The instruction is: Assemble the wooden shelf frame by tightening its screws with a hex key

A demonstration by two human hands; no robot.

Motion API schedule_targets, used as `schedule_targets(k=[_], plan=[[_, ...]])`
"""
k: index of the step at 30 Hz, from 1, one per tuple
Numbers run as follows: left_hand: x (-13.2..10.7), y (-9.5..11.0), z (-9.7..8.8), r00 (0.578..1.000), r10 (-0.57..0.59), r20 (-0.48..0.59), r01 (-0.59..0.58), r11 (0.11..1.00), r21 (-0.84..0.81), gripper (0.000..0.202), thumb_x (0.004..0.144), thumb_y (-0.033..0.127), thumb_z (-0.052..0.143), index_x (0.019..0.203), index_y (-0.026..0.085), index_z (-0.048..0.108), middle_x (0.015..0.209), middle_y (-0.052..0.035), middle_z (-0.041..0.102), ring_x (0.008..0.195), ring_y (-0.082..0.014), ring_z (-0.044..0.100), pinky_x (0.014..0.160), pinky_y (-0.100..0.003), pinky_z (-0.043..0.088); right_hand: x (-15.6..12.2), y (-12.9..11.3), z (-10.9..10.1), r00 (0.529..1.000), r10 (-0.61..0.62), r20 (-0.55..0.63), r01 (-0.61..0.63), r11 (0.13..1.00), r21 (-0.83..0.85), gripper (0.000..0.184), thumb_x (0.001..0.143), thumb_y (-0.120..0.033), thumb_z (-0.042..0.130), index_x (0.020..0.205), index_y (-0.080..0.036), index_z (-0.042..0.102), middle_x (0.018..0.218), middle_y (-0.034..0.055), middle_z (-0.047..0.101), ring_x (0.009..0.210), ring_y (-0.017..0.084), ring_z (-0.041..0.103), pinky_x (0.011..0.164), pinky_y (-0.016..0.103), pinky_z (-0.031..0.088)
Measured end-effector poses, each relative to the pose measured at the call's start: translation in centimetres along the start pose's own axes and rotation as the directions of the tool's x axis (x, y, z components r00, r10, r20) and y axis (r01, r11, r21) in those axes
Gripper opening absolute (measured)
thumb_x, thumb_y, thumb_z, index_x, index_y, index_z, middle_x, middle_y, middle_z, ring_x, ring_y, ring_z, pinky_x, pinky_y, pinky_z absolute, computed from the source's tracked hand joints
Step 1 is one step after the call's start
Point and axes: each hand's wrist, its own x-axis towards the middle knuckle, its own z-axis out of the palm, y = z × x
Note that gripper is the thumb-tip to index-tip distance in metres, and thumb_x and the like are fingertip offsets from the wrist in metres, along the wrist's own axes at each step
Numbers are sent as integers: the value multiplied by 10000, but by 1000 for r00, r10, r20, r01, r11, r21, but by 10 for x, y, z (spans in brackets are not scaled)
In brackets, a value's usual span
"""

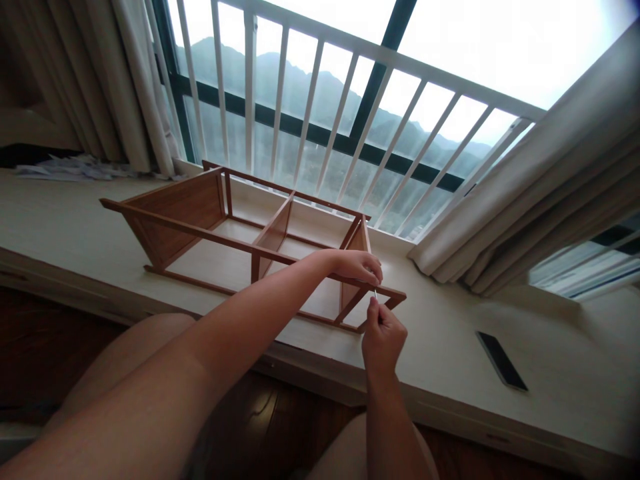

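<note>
A brown wooden shelf frame (273, 230) lies on its side on the cream window ledge, with panels set between its long rails. At the frame's right end, my left hand (357, 265) is closed over the near upper rail, fingers curled down against it. Just below, my right hand (384, 337) forms a fist around a thin metal tool (376, 293). Its shiny shaft points up at the same rail, close to my left fingertips. Most of the tool is hidden in the fist, so its exact kind does not show.
A dark phone (501, 360) lies on the cream ledge (445, 333) to the right. White railing bars (313, 113) stand behind the frame, before the window. Curtains hang left (120, 80) and right (525, 180). Crumpled white sheets (75, 167) lie at the far left.
</note>
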Motion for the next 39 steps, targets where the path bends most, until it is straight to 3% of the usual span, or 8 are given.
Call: schedule_targets(k=[17,22,24,27,30,32,35,39], plan=[[1,-3,1,1000,-3,3,3,1000,16,182,812,297,617,892,173,725,1010,-56,638,990,-188,561,978,-311,380,0,7,2,1000,-13,3,14,998,-60,478,946,-432,446,546,-175,398,510,-49,345,513,92,309,555,266,247],[1,-1,0,1000,-3,2,3,1000,9,181,805,292,620,893,174,727,996,-60,643,956,-186,566,951,-309,392,-3,3,7,981,175,82,-184,976,114,536,938,-511,424,591,-152,618,470,-13,481,467,106,434,542,270,311],[0,0,0,1000,-7,-1,7,1000,5,178,803,288,622,894,176,727,999,-59,641,962,-189,567,950,-309,392,-4,-2,11,938,303,169,-344,870,352,558,922,-549,427,614,-141,653,446,-8,492,424,108,432,482,262,318],[0,1,0,1000,-8,4,8,1000,8,185,807,291,618,903,176,727,1008,-60,637,972,-190,569,951,-305,391,-3,-8,15,838,383,389,-543,505,671,531,900,-551,457,657,-135,678,483,26,582,393,117,466,405,249,317],[0,0,0,1000,-6,3,6,1000,10,193,816,304,611,903,175,724,1020,-62,638,980,-190,568,955,-306,389,1,-12,12,716,302,629,-673,58,738,381,888,-463,518,740,-174,717,602,25,677,449,108,537,422,224,380],[0,-1,0,1000,9,-1,-9,1000,11,201,820,307,605,902,167,723,1019,-69,639,981,-193,567,956,-313,388,3,-12,9,663,220,715,-699,-158,697,258,879,-390,556,793,-218,729,668,-9,708,507,90,569,458,201,424],[0,-1,0,1000,-1,2,1,1000,1,199,813,304,613,905,167,725,1008,-65,641,974,-191,567,953,-312,390,3,-12,6,654,178,736,-687,-269,675,205,877,-354,571,828,-237,733,716,-29,729,554,83,593,488,188,458],[-1,2,0,998,-58,-4,57,998,-31,174,788,302,646,887,188,732,985,-49,650,955,-186,569,940,-304,396,-1,-14,10,679,246,692,-664,-195,722,271,879,-405,570,792,-203,727,666,-1,708,541,98,604,473,199,453]])
